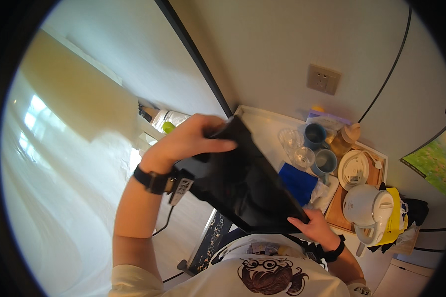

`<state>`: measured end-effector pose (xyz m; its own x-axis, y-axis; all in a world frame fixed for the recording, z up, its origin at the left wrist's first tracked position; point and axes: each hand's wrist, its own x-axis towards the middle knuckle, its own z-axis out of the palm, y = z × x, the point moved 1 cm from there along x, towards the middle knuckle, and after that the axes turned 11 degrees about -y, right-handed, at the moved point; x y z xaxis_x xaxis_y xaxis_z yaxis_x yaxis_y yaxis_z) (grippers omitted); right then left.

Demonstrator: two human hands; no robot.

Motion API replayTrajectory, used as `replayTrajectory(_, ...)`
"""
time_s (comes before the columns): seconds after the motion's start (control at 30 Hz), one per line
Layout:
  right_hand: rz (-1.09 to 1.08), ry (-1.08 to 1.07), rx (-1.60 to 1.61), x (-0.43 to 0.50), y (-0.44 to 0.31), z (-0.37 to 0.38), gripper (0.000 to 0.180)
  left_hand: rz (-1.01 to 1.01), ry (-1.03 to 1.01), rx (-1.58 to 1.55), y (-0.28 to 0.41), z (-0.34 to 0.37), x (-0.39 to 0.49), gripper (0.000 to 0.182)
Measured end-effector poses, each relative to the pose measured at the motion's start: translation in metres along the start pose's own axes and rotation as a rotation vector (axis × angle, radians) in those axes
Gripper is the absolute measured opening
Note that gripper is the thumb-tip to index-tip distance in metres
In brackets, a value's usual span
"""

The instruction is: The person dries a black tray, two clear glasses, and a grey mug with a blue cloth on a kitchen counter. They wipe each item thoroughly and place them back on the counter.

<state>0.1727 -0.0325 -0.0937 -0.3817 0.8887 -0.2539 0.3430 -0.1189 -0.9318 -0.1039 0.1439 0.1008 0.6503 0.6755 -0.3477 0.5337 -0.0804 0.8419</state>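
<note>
Between my two hands is a large flat black panel (241,185) with a glossy face and a raised rim; what it is exactly I cannot tell. My left hand (197,139) grips its upper corner, thumb on the glossy face and the other fingers hidden behind. At the lower right corner, my right hand (314,226) pinches the edge, its thumb on the face. The panel is tilted in front of my body. Just beyond its right edge lies a folded blue cloth (298,182) on a white cabinet top (262,120).
Blue mugs (314,136), clear glasses (303,157), a brown-tinted jug (345,139) and a white electric kettle (362,206) crowd the right side, near a wooden tray (332,211). A wall socket (323,79) is above. Translucent sheeting (67,200) hangs at left.
</note>
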Motion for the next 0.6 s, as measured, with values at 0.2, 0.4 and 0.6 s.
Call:
replayTrajectory(0.2, 0.057, 0.249, 0.214, -0.008, 0.03, 0.035, 0.021, 0.387, 0.611, 0.681, -0.05, 0.043, 0.026, 0.061)
replayTrajectory(0.4, 0.161, 0.377, 0.417, 0.014, 0.033, 0.064, 0.02, 0.366, 0.433, 0.726, -0.157, 0.085, -0.011, 0.053)
replayTrajectory(0.6, 0.204, 0.427, 0.555, 0.064, 0.039, 0.089, 0.019, 0.231, 0.096, 0.719, -0.239, 0.113, -0.036, 0.083)
